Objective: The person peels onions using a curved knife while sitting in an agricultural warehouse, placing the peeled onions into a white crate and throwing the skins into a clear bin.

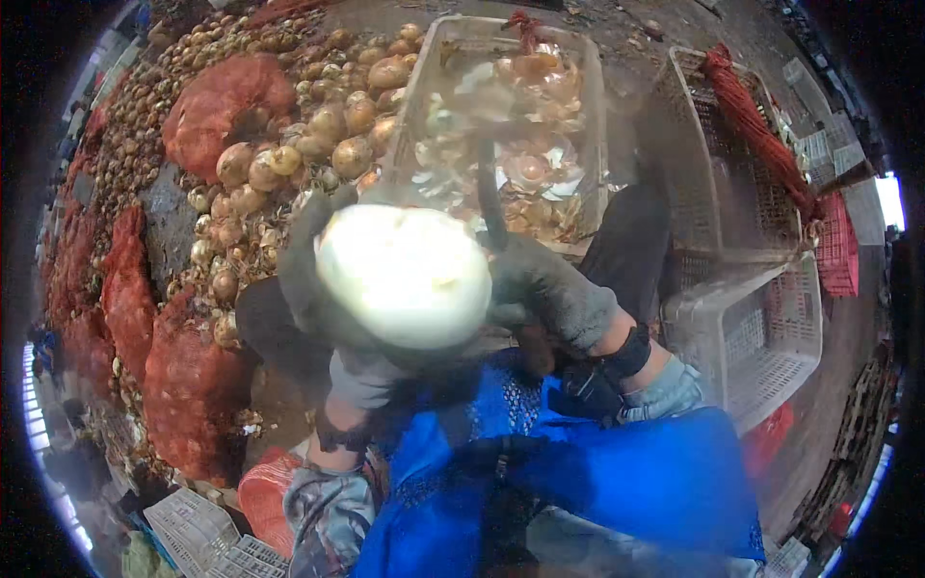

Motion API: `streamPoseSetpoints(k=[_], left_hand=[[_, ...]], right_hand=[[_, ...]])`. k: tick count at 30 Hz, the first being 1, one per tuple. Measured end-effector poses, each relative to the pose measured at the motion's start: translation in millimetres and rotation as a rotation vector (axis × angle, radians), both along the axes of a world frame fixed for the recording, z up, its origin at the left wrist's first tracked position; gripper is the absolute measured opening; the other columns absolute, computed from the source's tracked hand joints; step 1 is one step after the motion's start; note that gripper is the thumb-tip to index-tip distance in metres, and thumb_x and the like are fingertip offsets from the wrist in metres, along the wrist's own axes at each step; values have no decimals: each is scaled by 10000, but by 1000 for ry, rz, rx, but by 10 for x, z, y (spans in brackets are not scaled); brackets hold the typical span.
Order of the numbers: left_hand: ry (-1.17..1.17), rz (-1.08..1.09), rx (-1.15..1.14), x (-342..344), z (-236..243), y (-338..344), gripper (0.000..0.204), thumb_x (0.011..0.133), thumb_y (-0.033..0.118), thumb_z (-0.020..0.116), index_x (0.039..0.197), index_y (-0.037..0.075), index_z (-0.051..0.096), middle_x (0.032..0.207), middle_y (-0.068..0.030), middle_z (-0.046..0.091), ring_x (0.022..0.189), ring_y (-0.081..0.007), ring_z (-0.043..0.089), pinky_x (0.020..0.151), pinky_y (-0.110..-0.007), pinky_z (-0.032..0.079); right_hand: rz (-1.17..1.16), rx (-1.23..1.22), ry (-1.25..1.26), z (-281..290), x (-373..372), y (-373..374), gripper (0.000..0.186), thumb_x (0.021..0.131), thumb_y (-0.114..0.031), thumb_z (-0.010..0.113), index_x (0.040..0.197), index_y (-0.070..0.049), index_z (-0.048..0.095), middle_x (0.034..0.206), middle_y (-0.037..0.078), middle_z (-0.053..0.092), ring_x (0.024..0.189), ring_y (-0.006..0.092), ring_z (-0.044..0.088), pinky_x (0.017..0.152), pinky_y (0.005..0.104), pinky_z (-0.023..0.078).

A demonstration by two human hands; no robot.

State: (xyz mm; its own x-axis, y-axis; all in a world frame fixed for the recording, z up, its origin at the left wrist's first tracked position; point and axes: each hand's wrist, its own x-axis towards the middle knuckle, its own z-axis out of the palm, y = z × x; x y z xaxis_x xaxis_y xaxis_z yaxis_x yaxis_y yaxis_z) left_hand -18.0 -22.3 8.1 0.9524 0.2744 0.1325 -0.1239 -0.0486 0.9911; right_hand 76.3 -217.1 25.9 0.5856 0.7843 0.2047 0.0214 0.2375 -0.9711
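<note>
A large, white peeled onion [400, 275] is held up in front of me, bright and slightly blurred. My left hand [323, 289], in a grey glove, is closed round its left side. My right hand [535, 289], also gloved, is beside the onion's right side, its fingers curled on a dark, narrow upright tool [491, 183] that looks like a knife, though it is blurred. Just beyond them stands a pale plastic crate [424, 101] holding onion skins and scraps [540, 169]. Below my forearms, blue cloth [626, 472] covers my lap.
Loose unpeeled onions [352, 154] and red mesh sacks [226, 116] spread across the floor at left. At right are pale crates [727, 385], red netting [752, 120] over one, and a pink crate [838, 255]. More crates [193, 525] lie at lower left.
</note>
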Motion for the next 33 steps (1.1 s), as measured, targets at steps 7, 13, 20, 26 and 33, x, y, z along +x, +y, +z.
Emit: streamPoseSetpoints(k=[7, 13, 20, 26, 33], left_hand=[[-149, 293, 15, 4, -292, 32, 778, 766, 213, 681, 1368, 38, 220, 1207, -147, 479, 1127, -272, 502, 944, -391, 458], [192, 40, -734, -105, 98, -293, 862, 771, 560, 614, 1387, 68, 267, 1336, -127, 410, 1190, -265, 462, 1013, -402, 393], [-103, -197, -1018, -45, -155, -54, 719, 879, 620, 367, 1355, 82, 331, 1311, -122, 446, 1201, -279, 446, 1021, -406, 377], [0, 148, -565, 101, -117, -8, 739, 858, 582, 474, 1383, 97, 289, 1321, -130, 429, 1156, -277, 487, 957, -415, 447], [-83, 599, 63, 309, -557, 149, 1229, 492, 443, 822, 1422, -11, 158, 1380, -153, 274, 1275, -278, 297, 1063, -355, 308]], right_hand=[[47, -41, 599, 276, 30, 21, 163, 816, -149, 596, 921, -25, 575, 653, -48, 519, 516, 24, 463, 448, 173, 366], [61, -157, 641, 396, 36, 13, 211, 767, -131, 640, 934, -28, 562, 731, -26, 549, 592, 27, 503, 476, 183, 396], [80, -284, 490, 474, 145, -240, 330, 695, -97, 730, 986, -32, 588, 803, -30, 580, 764, 85, 527, 689, 257, 438], [-572, -844, -503, 97, 826, -219, 608, 774, -410, 666, 1216, -39, 475, 887, 149, 627, 844, 223, 603, 791, 331, 467], [-159, -163, 373, 255, 116, 303, 666, 746, -244, 722, 1287, -17, 407, 1103, 113, 583, 990, 164, 538, 866, 291, 439]])
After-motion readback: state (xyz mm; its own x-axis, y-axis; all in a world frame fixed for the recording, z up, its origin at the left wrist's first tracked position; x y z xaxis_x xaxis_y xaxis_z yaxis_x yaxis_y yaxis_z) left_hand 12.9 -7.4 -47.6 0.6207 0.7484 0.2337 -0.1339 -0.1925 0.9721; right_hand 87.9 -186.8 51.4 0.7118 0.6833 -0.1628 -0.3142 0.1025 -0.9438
